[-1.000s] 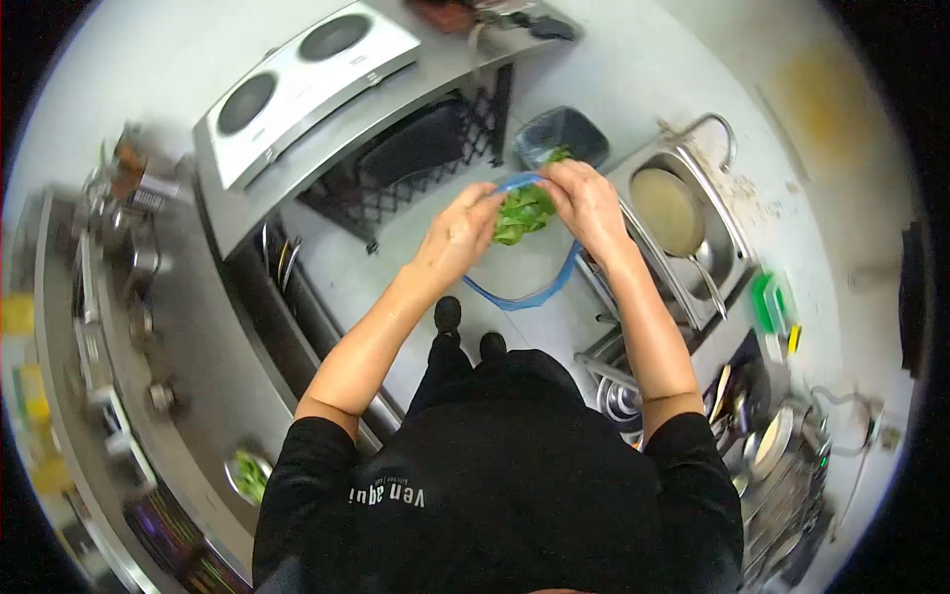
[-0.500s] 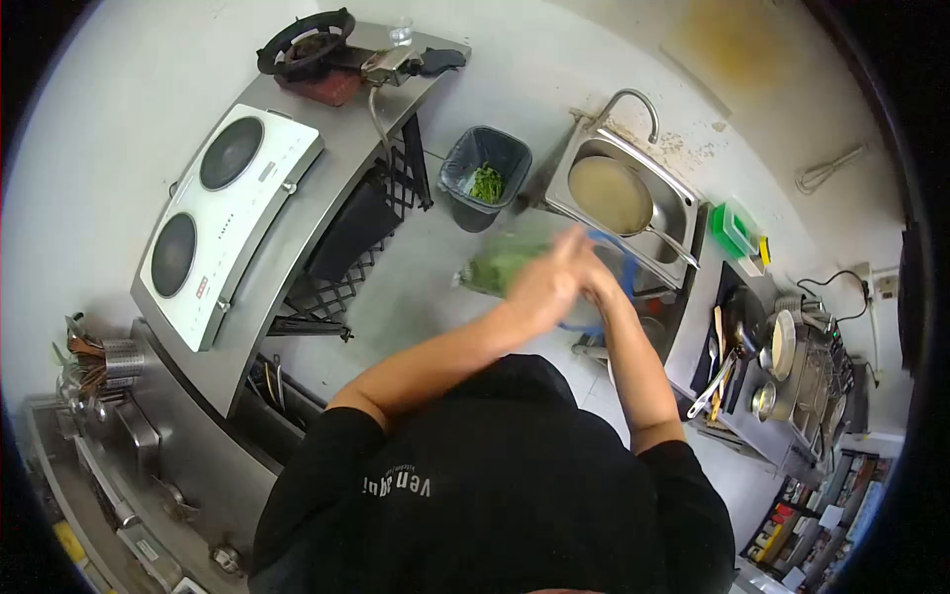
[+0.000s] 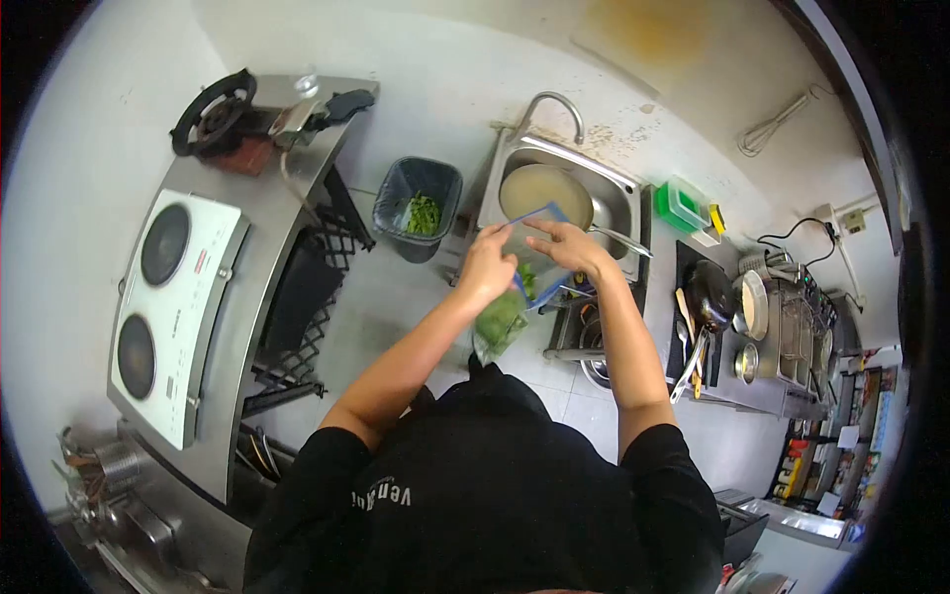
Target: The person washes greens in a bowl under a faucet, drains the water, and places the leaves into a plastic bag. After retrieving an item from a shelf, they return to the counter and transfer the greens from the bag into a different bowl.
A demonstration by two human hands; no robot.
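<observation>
Clear plastic forms the blue-rimmed bag (image 3: 487, 342) of leafy greens (image 3: 503, 315), on the near side of the sink (image 3: 621, 210). The left hand (image 3: 487, 263) is curled, pinching its edge; the right hand (image 3: 576, 249) is half open, fingers at the rim, grip unclear. Inside the sink sits a pan (image 3: 542, 188); left of it, a bin (image 3: 384, 211).

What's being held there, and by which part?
A clear bag of green leaves, held near its blue-edged mouth by the left hand; whether the right hand grips it too, I can't tell.
</observation>
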